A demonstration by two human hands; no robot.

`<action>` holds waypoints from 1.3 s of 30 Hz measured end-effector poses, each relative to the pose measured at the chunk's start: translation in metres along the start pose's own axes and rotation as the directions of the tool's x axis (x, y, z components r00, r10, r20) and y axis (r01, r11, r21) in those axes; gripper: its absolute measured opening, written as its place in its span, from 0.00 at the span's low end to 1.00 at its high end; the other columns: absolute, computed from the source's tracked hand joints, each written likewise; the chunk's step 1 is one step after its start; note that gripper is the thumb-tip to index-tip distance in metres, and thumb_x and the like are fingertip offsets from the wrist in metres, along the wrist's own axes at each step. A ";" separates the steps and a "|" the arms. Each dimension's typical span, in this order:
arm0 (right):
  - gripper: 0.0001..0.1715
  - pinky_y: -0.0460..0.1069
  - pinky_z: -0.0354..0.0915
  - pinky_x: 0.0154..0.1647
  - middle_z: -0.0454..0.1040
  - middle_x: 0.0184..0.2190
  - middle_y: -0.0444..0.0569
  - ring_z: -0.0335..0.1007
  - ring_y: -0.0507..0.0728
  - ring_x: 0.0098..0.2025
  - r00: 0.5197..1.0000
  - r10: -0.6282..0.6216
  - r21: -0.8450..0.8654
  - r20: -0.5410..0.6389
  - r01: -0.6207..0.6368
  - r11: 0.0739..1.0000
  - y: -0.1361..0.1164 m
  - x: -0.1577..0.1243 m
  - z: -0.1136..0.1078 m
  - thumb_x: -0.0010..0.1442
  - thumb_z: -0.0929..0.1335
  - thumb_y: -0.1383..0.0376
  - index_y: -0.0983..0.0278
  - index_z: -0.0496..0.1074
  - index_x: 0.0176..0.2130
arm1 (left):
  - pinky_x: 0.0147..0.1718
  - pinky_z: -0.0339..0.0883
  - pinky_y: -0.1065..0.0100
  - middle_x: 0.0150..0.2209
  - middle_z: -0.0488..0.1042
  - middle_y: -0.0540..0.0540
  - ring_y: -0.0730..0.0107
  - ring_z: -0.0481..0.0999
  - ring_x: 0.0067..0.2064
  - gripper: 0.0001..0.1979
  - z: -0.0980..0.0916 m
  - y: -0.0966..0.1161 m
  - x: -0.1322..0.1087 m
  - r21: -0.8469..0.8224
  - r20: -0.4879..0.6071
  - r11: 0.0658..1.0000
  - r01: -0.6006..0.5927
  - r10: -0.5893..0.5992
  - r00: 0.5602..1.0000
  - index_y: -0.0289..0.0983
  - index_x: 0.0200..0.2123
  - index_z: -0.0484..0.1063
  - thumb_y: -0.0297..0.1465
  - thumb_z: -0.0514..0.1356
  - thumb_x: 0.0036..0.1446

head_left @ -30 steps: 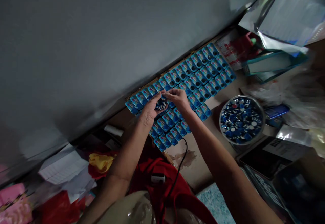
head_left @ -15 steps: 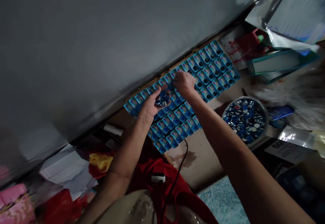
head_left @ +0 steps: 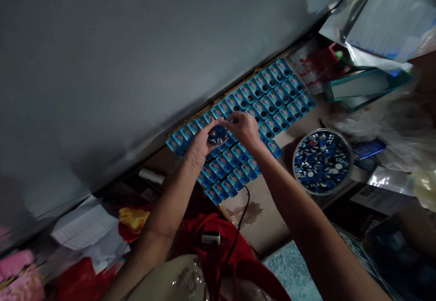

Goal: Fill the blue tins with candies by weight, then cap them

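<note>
Rows of small blue cards point(head_left: 282, 92) cover the long board; those at the right show dark round holes, while many at the left and front have blue discs in them. My left hand point(head_left: 204, 141) is cupped, palm up, over the rows and holds several blue and silver discs point(head_left: 217, 136). Its fingers are partly hidden. Beside it, my right hand point(head_left: 242, 127) has its fingertips pinched together at the edge of the left palm. Whatever lies between those fingertips is too small to make out.
A round metal bowl point(head_left: 323, 162) full of blue and silver discs stands at the right. Behind it are clear plastic bags and a teal-edged box point(head_left: 368, 85). A grey wall point(head_left: 136, 55) rises along the far side. A black cable point(head_left: 244, 210) crosses the near edge.
My right hand has come down from the back row of cards to the discs in my left palm. My left hand has hardly moved. The view has shifted slightly.
</note>
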State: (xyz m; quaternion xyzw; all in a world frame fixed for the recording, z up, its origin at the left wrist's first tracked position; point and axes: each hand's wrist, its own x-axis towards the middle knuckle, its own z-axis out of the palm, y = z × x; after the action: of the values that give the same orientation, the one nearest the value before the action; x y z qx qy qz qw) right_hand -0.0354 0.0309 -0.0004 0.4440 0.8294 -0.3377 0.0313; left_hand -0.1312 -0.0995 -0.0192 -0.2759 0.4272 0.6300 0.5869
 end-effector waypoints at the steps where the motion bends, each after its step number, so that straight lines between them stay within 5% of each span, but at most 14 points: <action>1: 0.09 0.52 0.59 0.36 0.83 0.34 0.48 0.76 0.60 0.37 0.999 0.002 0.002 0.032 -0.002 1.000 -0.001 -0.007 0.001 0.67 0.77 0.57 0.59 0.83 0.37 | 0.57 0.85 0.56 0.41 0.87 0.43 0.60 0.88 0.46 0.10 0.001 -0.002 0.001 0.021 -0.014 1.000 0.000 0.000 1.000 0.38 0.51 0.88 0.36 0.69 0.75; 7: 0.06 0.51 0.63 0.39 0.81 0.30 0.45 0.77 0.59 0.36 0.998 -0.010 0.117 0.058 0.004 0.993 0.005 -0.019 0.005 0.57 0.75 0.70 0.60 0.78 0.30 | 0.56 0.85 0.59 0.43 0.89 0.43 0.62 0.88 0.46 0.12 0.013 -0.012 0.003 0.037 -0.031 0.999 0.029 -0.028 0.999 0.36 0.53 0.88 0.32 0.64 0.77; 11: 0.04 0.52 0.68 0.40 0.79 0.31 0.46 0.76 0.59 0.36 0.993 -0.009 0.195 -0.119 0.032 0.980 0.017 0.002 -0.007 0.57 0.72 0.69 0.59 0.75 0.32 | 0.55 0.85 0.59 0.47 0.89 0.39 0.59 0.90 0.48 0.11 0.021 -0.013 0.004 -0.034 0.011 0.999 0.036 -0.036 0.999 0.35 0.54 0.87 0.32 0.67 0.76; 15: 0.12 0.54 0.72 0.49 0.83 0.38 0.49 0.81 0.62 0.43 0.987 -0.008 0.049 -0.159 0.016 0.999 0.024 0.043 -0.018 0.57 0.71 0.72 0.62 0.81 0.41 | 0.57 0.86 0.53 0.46 0.89 0.38 0.57 0.91 0.48 0.12 0.027 -0.011 0.007 -0.065 0.038 0.997 0.040 -0.037 0.999 0.33 0.56 0.84 0.34 0.65 0.78; 19: 0.10 0.59 0.74 0.59 0.85 0.44 0.53 0.82 0.68 0.53 0.997 -0.028 -0.144 -0.066 0.019 0.989 0.024 0.080 -0.018 0.58 0.72 0.74 0.61 0.83 0.37 | 0.60 0.85 0.50 0.44 0.89 0.39 0.56 0.90 0.51 0.11 0.030 -0.009 0.012 -0.063 0.028 0.998 0.023 -0.021 0.999 0.34 0.53 0.83 0.35 0.66 0.78; 22: 0.06 0.65 0.75 0.60 0.84 0.44 0.55 0.81 0.74 0.57 0.997 0.071 -0.241 -0.010 -0.071 0.968 0.021 0.101 -0.016 0.60 0.78 0.70 0.60 0.82 0.37 | 0.62 0.84 0.50 0.45 0.89 0.39 0.55 0.90 0.53 0.10 0.030 -0.007 0.018 -0.067 0.054 0.998 0.020 -0.017 0.998 0.35 0.52 0.84 0.35 0.66 0.78; 27: 0.15 0.63 0.74 0.58 0.83 0.48 0.55 0.82 0.72 0.58 0.992 0.124 -0.280 0.020 -0.114 0.953 0.011 0.123 -0.021 0.63 0.82 0.63 0.63 0.80 0.47 | 0.60 0.85 0.53 0.43 0.89 0.41 0.56 0.90 0.53 0.11 0.033 -0.006 0.025 -0.071 0.067 0.997 -0.010 0.015 0.998 0.37 0.53 0.84 0.36 0.64 0.79; 32: 0.08 0.58 0.70 0.55 0.84 0.48 0.56 0.81 0.66 0.54 0.998 0.051 -0.333 0.048 -0.033 0.942 -0.001 0.098 -0.029 0.67 0.78 0.64 0.65 0.81 0.44 | 0.57 0.86 0.55 0.47 0.89 0.40 0.57 0.91 0.51 0.11 0.033 -0.002 0.017 -0.076 0.037 0.997 -0.012 0.015 0.999 0.37 0.55 0.84 0.36 0.66 0.78; 36: 0.08 0.54 0.68 0.44 0.85 0.40 0.52 0.79 0.62 0.44 0.998 -0.061 -0.129 -0.006 0.059 0.990 0.001 0.046 -0.029 0.69 0.78 0.58 0.61 0.83 0.40 | 0.57 0.87 0.55 0.47 0.90 0.41 0.56 0.91 0.50 0.17 0.024 0.001 0.014 -0.087 0.036 0.996 -0.020 0.023 0.999 0.37 0.61 0.82 0.38 0.69 0.75; 39: 0.08 0.53 0.64 0.39 0.84 0.34 0.48 0.77 0.59 0.36 0.993 -0.088 0.009 0.072 0.088 0.996 0.003 0.012 -0.023 0.69 0.76 0.59 0.59 0.86 0.40 | 0.56 0.87 0.58 0.46 0.90 0.42 0.58 0.92 0.48 0.16 0.018 0.000 0.015 -0.084 0.017 0.996 -0.026 0.027 0.999 0.37 0.61 0.82 0.37 0.70 0.75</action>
State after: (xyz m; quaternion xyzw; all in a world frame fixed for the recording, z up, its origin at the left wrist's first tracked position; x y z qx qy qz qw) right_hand -0.0342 0.0542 0.0116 0.3945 0.8456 -0.3569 0.0452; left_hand -0.1309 -0.0761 -0.0233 -0.2890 0.3988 0.6575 0.5702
